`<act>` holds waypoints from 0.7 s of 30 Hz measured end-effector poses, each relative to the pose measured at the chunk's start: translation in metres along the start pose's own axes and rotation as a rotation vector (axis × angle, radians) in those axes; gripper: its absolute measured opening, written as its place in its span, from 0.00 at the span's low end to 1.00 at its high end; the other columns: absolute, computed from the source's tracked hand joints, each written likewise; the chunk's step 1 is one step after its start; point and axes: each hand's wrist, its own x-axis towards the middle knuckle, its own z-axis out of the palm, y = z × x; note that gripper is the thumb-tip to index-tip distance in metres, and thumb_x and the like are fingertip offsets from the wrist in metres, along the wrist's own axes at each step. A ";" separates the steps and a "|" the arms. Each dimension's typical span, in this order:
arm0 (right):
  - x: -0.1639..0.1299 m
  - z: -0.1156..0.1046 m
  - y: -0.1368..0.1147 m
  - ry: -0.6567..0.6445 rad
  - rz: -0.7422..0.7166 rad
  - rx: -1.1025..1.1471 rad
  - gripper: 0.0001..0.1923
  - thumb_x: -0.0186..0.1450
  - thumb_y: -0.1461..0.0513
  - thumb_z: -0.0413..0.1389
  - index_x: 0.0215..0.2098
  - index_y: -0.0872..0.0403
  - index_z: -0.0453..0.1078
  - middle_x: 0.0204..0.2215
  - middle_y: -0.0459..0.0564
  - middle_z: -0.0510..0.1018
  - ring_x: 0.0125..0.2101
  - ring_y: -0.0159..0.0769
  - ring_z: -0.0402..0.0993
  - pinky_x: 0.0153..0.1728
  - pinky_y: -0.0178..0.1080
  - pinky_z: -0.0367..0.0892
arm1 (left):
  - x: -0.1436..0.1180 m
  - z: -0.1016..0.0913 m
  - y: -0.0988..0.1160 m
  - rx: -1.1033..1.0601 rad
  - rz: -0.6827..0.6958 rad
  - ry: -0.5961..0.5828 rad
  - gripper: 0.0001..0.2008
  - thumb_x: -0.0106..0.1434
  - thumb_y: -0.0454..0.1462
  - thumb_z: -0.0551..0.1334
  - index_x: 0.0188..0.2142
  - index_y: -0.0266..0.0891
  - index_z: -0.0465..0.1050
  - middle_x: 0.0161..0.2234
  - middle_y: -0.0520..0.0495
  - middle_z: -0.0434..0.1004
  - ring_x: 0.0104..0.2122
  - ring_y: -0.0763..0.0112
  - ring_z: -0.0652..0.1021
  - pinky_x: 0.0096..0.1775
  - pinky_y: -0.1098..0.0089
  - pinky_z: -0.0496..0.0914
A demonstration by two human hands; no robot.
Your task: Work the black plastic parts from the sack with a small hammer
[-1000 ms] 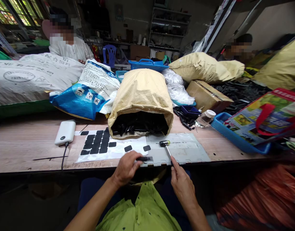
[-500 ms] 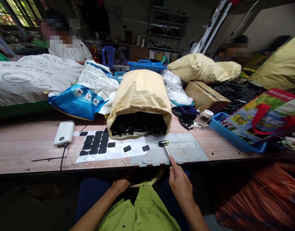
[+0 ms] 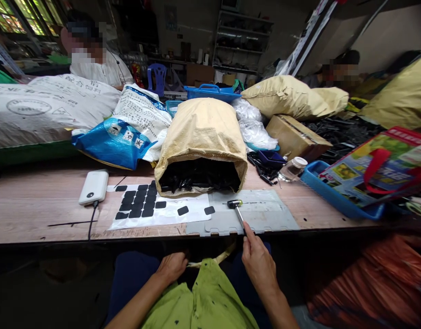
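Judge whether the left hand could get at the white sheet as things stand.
Probably yes: the left hand is low, and past the table edge nothing visible blocks the near side of the white sheet; the tan sack crowds only its far side.

A clear, round, white-lidded jar (image 3: 291, 170) stands beside a blue plastic tray (image 3: 335, 194); a violet-blue plastic chair (image 3: 158, 81) stands beyond.

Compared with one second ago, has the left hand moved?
Yes, down the picture. The left hand overlapped the near edge of the gray board; now it sits wholly below that edge.
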 end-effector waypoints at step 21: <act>0.000 0.005 0.002 0.036 -0.039 -0.015 0.27 0.75 0.63 0.48 0.71 0.42 0.58 0.42 0.48 0.79 0.38 0.39 0.79 0.30 0.35 0.63 | 0.055 -0.216 0.022 -0.053 -0.209 0.860 0.20 0.65 0.46 0.62 0.54 0.46 0.74 0.38 0.44 0.83 0.41 0.51 0.81 0.39 0.62 0.70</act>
